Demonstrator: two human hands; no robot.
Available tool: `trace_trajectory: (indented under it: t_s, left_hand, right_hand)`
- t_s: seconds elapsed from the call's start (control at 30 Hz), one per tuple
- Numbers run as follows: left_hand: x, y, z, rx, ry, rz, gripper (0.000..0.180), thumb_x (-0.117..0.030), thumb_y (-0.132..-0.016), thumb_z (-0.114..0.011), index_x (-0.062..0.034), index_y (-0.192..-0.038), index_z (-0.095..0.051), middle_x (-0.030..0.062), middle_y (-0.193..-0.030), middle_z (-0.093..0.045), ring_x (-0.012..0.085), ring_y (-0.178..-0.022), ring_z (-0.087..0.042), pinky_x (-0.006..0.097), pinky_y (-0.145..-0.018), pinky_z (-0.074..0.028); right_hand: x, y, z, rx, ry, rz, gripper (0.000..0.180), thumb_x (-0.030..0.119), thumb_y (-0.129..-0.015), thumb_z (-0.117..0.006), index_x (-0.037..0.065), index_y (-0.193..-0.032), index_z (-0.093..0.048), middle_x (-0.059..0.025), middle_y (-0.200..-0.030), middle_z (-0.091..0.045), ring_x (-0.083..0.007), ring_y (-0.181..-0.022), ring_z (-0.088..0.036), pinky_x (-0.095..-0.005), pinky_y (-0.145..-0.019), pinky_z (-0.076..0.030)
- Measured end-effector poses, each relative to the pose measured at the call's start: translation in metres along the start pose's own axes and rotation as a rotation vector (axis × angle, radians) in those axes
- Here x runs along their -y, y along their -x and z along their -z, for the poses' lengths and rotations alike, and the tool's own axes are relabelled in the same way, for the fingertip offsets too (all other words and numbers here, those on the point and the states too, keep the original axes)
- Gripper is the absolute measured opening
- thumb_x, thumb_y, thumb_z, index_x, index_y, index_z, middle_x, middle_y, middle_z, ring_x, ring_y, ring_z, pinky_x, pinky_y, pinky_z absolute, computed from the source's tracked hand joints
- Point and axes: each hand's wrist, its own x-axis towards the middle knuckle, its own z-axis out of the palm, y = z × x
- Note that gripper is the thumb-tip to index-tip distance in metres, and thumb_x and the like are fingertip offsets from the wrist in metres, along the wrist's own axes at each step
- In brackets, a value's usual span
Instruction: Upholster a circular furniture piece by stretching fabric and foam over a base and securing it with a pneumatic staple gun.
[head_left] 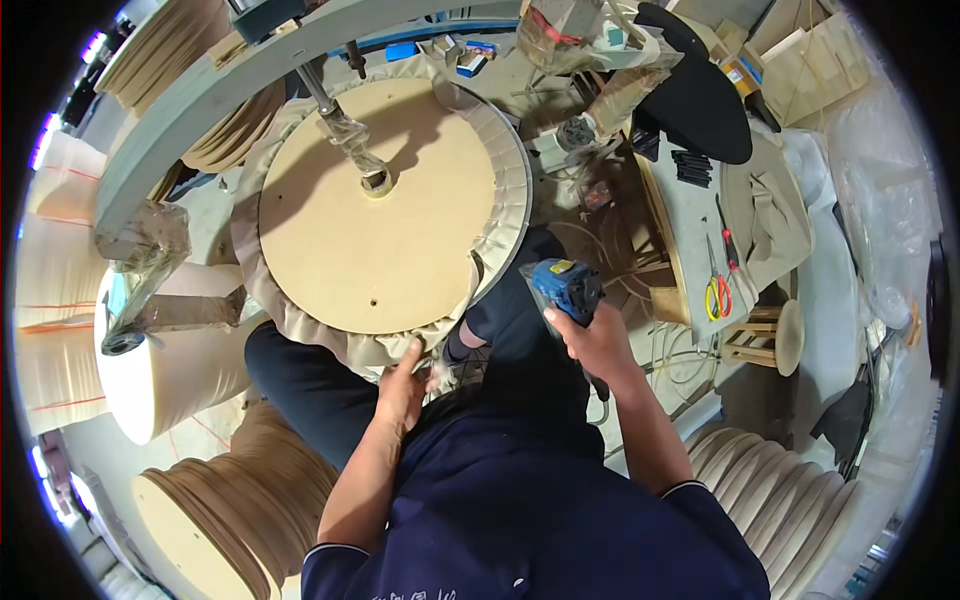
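Observation:
In front of me a round wooden board point(390, 220) lies under a metal clamp rod point(355, 145) that presses on its middle. Beige fabric point(262, 270) is folded up over the board's rim in gathers all around. At the near edge my left hand point(402, 388) pinches the fabric, thumb on top and the other fingers partly hidden below. My right hand point(600, 345) grips a blue and black staple gun point(565, 288), held off to the right of the board and apart from it. Its nose is partly hidden by clear plastic.
Scissors point(717, 290) with red and yellow handles, a red-handled tool point(728, 235) and black staple strips point(692, 168) lie on the right-hand table point(680, 230). Stacked round boards point(235, 500) stand at lower left, padded discs point(775, 490) at lower right. A curved metal arm point(170, 120) arches overhead.

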Motion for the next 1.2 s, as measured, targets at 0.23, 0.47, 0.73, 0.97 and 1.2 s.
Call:
trace_trajectory:
  t_s: [0.23, 0.47, 0.73, 0.97, 1.2]
  left_hand:
    - [-0.023, 0.007, -0.007, 0.012, 0.195, -0.066, 0.045, -0.039, -0.1, -0.066, -0.0093, -0.132, -0.055, 0.0047, -0.119, -0.064, 0.0207, -0.095, -0.061, 0.039, -0.085, -0.054]
    - [-0.06, 0.016, -0.018, 0.188, 0.6, -0.121, 0.038, -0.033, -0.111, -0.042, -0.0051, -0.114, -0.068, 0.0073, -0.102, -0.074, 0.0223, -0.098, -0.071, 0.039, -0.096, -0.056]
    - [-0.079, 0.019, -0.054, 0.081, -1.451, -1.4, 0.063, -0.024, -0.078, -0.085, -0.0065, -0.134, -0.062, 0.0138, -0.123, -0.064, 0.0317, -0.116, -0.06, 0.042, -0.102, -0.048]
    - [-0.078, -0.024, -0.052, 0.205, -1.4, -1.318, 0.017, -0.014, -0.082, -0.079, -0.0073, -0.095, -0.071, 0.0096, -0.089, -0.068, 0.0323, -0.082, -0.063, 0.044, -0.075, -0.049]
    - [-0.061, -0.033, -0.059, -0.057, -1.334, -1.366, 0.012, -0.017, -0.095, -0.069, -0.007, -0.087, -0.068, 0.0116, -0.078, -0.068, 0.0349, -0.072, -0.064, 0.045, -0.068, -0.05]
  right_hand:
    - [0.0, 0.004, -0.007, -0.021, 0.024, 0.128, 0.027, 0.027, -0.092, -0.073, 0.004, -0.084, -0.062, 0.0003, -0.06, -0.056, -0.0089, -0.05, -0.055, -0.0276, -0.048, -0.042]
    - [0.0, 0.01, -0.005, 0.001, -0.039, 0.067, 0.025, 0.026, -0.093, -0.072, 0.004, -0.084, -0.062, 0.0003, -0.061, -0.055, -0.0088, -0.049, -0.053, -0.0278, -0.047, -0.041]
    - [-0.003, 0.012, -0.005, -0.014, -0.026, 0.134, 0.029, 0.029, -0.093, -0.073, 0.004, -0.082, -0.063, 0.0002, -0.06, -0.056, -0.0093, -0.051, -0.055, -0.0288, -0.048, -0.043]
    - [-0.001, 0.016, -0.004, -0.002, 0.064, 0.094, 0.035, 0.033, -0.091, -0.074, -0.002, -0.091, -0.067, -0.0105, -0.067, -0.062, -0.0158, -0.064, -0.059, -0.036, -0.063, -0.049]
    - [-0.011, 0.007, -0.001, -0.018, 0.008, 0.093, 0.037, 0.035, -0.09, -0.074, -0.002, -0.093, -0.067, -0.0106, -0.069, -0.063, -0.0171, -0.065, -0.06, -0.036, -0.064, -0.049]
